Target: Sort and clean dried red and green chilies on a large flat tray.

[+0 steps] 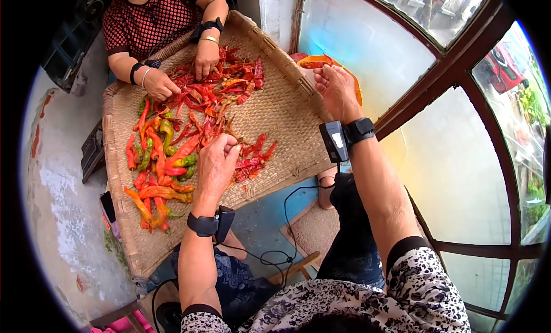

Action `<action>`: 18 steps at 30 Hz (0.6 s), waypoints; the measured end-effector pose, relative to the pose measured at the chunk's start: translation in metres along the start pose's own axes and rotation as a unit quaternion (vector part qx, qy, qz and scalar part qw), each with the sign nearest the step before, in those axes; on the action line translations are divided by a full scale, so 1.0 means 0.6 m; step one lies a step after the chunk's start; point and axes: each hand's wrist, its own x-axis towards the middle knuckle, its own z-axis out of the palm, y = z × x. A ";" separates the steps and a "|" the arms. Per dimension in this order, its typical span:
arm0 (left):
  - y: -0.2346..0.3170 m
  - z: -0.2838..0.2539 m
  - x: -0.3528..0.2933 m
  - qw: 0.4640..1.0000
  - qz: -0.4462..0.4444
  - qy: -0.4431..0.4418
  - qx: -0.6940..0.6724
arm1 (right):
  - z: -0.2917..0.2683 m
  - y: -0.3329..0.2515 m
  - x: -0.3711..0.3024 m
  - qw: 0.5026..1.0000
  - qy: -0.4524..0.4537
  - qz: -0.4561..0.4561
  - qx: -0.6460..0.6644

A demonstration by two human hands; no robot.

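A wide woven bamboo tray (287,112) carries chili peppers. Dried red chilies (198,98) lie heaped toward its far side, and plump fresh red, orange and green chilies (158,149) lie along its left. My left hand (215,166) is over the middle of the tray, fingers pinched together beside a brownish chili; what they hold, if anything, is hidden. A small pile of dried chilies (255,158) lies just right of it. Past the tray's right rim, my right hand (338,92) is closed on a dried red chili (314,64) at an orange container (357,91).
Across the tray a co-worker's two hands (162,84) reach into the dried chilies. A framed glass window (459,155) runs along my right. Black cables (281,255) hang beneath the tray, above a blue floor and a mat (310,230). A peeling wall (66,201) stands left.
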 end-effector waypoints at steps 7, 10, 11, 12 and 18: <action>-0.005 0.001 0.001 1.000 -0.001 -0.002 -0.003 | 0.029 -0.007 -0.016 0.996 0.066 -0.030 -0.058; 0.007 -0.002 0.003 1.000 -0.008 0.004 -0.028 | 0.060 0.019 -0.027 0.960 -0.098 -0.089 -0.248; 0.005 -0.008 0.000 0.999 -0.009 0.014 -0.042 | 0.083 0.028 -0.050 0.927 -0.151 -0.100 -0.329; 0.001 -0.004 0.001 0.999 0.011 0.018 -0.037 | 0.095 0.035 -0.067 0.879 -0.217 -0.137 -0.403; 0.011 -0.001 -0.001 0.997 -0.009 0.011 -0.081 | 0.133 0.079 -0.130 0.755 -0.387 -0.130 -0.513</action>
